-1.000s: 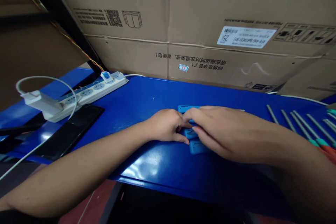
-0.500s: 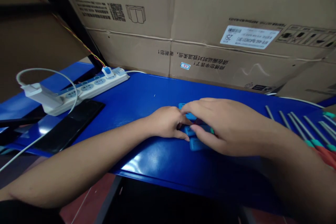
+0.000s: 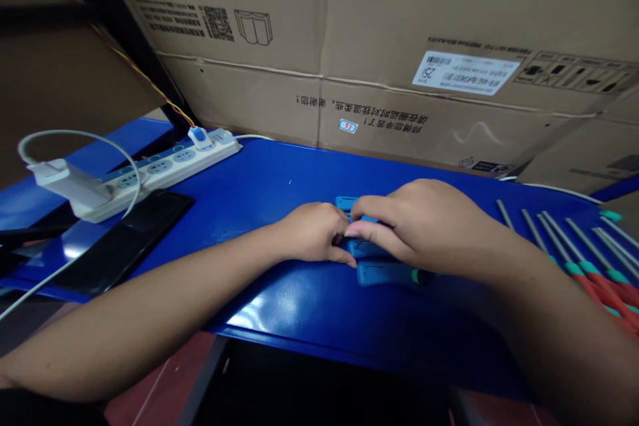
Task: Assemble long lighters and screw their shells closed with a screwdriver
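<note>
Several blue slotted plastic pieces (image 3: 378, 273), handle-like in shape, lie side by side on the blue table (image 3: 279, 170). One shows a green tip at its right end; their exact kind is unclear. My left hand (image 3: 317, 231) curls round their left ends, fingers bent and thumb low against them. Above the row, my right hand (image 3: 430, 223) is closed in a pinch, its thumb and forefinger meeting beside my left fingers on a blue piece. The hands cover most of the middle pieces.
Screwdrivers (image 3: 582, 256) with red and green handles lie at the right. On the left are a white power strip (image 3: 194, 163) with a plugged-in charger (image 3: 67, 180) and a flat black item (image 3: 132, 239). A large cardboard box (image 3: 279, 90) stands behind.
My right thumb and forefinger have come together and shifted slightly left, uncovering more of the nearest blue piece. My left hand stays almost in place. The view has shifted slightly.
</note>
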A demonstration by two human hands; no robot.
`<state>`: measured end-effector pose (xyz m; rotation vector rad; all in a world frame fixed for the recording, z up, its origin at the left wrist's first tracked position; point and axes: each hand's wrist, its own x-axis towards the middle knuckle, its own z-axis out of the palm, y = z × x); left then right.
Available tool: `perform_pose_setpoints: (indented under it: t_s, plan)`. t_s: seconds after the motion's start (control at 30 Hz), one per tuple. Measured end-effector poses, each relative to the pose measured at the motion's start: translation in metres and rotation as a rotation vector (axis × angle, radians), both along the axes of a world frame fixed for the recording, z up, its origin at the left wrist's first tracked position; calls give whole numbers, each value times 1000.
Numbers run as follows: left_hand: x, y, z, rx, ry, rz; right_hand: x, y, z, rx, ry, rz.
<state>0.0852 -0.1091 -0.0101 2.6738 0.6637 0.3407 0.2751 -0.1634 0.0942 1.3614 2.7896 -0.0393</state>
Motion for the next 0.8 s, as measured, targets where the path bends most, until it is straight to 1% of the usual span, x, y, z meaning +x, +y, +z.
perform_pose_setpoints:
  t_s: [0.07,0.13,0.2,0.23,0.27,0.37,0.43,0.5,0.53,0.6,0.67,0.7,0.73,0.8]
  plan:
    - [0,0,1,-6,-5,-15,3,1,0,-55,57,42]
    - [0,0,1,-26,-12,-43,6,2,0,-96,150,131]
    - [0,0,0,-41,-12,-55,7,1,0,-108,191,214]
    - [0,0,0,-44,-9,-51,7,1,1,-91,178,216]
    - [0,0,0,-40,-6,-41,7,1,1,-59,142,184]
    - [1,-1,2,-14,3,-12,5,0,1,35,-18,51]
    - [1,-1,4,-21,4,-16,5,0,3,4,-36,70]
    - [0,-2,6,-63,7,-41,6,-1,5,-64,25,120]
    - [0,-2,7,-82,9,-52,7,-2,6,-74,46,115]
    - [0,-2,8,-88,6,-60,7,-3,7,-46,26,47]
    - [0,-2,8,-55,-3,-56,7,-3,6,-6,-38,-20]
    - [0,-2,7,-38,-7,-51,7,-2,6,-1,-52,-24]
    - [0,-1,6,-27,-9,-50,7,-2,6,-18,-42,3]
    - [0,-1,4,-19,-10,-50,7,-2,6,-81,33,116]
